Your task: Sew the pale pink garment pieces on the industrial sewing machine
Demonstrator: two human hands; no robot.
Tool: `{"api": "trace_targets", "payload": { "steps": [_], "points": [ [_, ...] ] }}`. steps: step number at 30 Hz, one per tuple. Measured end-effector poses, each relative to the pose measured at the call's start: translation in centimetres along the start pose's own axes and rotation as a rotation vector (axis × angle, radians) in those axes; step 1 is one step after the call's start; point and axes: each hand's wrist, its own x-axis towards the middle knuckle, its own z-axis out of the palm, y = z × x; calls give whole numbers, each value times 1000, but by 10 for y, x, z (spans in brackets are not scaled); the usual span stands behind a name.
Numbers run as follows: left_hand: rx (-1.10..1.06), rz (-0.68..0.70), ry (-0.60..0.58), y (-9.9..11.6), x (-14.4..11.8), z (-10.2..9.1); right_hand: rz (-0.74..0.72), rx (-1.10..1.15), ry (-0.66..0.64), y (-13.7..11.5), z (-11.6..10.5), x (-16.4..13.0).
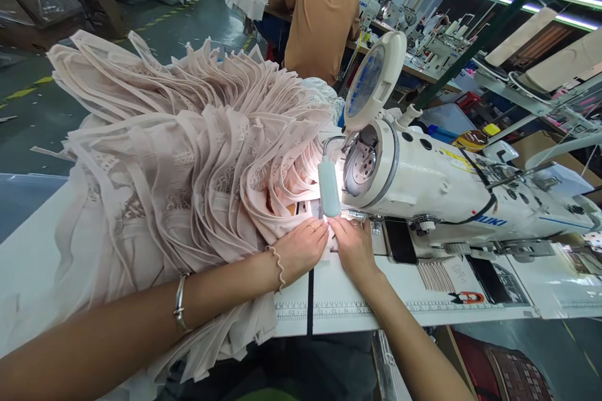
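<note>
Heaped pale-pink pleated and lace-trimmed fabric pieces (188,156): lying in a tall fanned stack on the left of the counter, crowding against the machine head and covering most of the left side.

White industrial sewing machine (451,185): lying along the counter's right half, its blue-faced round handwheel (374,78) tilting upward, a small white lamp (328,187) shining down at the needle area.

White counter with printed ruler strips (329,310): carrying everything; a black phone-like slab (401,240) resting beside the machine base.

Person in an orange-brown shirt (322,12): sitting at the next station behind, back turned.

Left hand (301,247): pressing flat, fingers together, on the pink fabric edge just before the needle.

Right hand (352,244): lying flat beside it, fingertips pinning the same edge; the needle itself being hidden by lamp glare.

Grey floor with yellow lines (28,91): showing at far left.
</note>
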Motion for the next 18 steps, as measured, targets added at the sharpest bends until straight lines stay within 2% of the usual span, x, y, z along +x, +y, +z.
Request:
{"api": "trace_targets", "payload": {
  "steps": [4, 9, 18],
  "points": [
    [26, 18, 23, 0, -1, 2, 84, 88, -60, 1, 2, 0],
    [53, 29, 56, -1, -1, 0, 90, 88, -35, 1, 4, -2],
    [68, 6, 27, -4, -2, 5, 109, 54, -24, 0, 6, 0]
  ]
}}
